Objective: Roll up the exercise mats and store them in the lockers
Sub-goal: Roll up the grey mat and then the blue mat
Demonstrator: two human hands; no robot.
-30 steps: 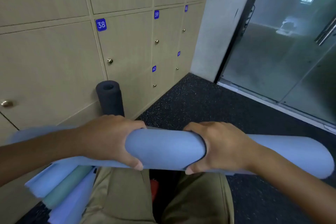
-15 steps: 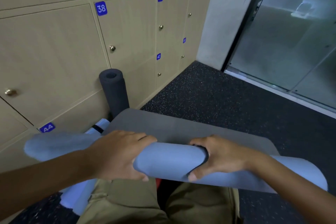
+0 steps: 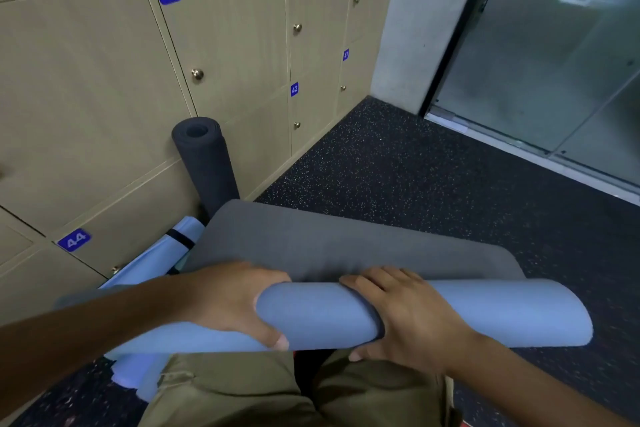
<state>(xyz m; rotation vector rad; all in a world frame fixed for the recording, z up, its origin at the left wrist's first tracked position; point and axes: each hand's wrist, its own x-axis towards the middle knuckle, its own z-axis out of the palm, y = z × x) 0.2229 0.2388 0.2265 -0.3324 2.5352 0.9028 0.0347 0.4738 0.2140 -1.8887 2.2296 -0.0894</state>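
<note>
Here, blue mat (image 3: 318, 319) half rolled | left hand (image 3: 235, 305) and right hand (image 3: 408, 319) fingers curled gripping roll | grey tail loose | black roll (image 3: 207, 163) beside mat, lockers (image 3: 86, 97) closed: storing remains.

A: What's the floor (image 3: 398, 166)?
B: Dark speckled rubber.
A: What's on it?
B: Black rolled mat (image 3: 206, 163) upright, touching lockers (image 3: 86, 97) under no. 38. Pale blue rolls (image 3: 162, 250) lie just beside it, nearer cam.
</note>
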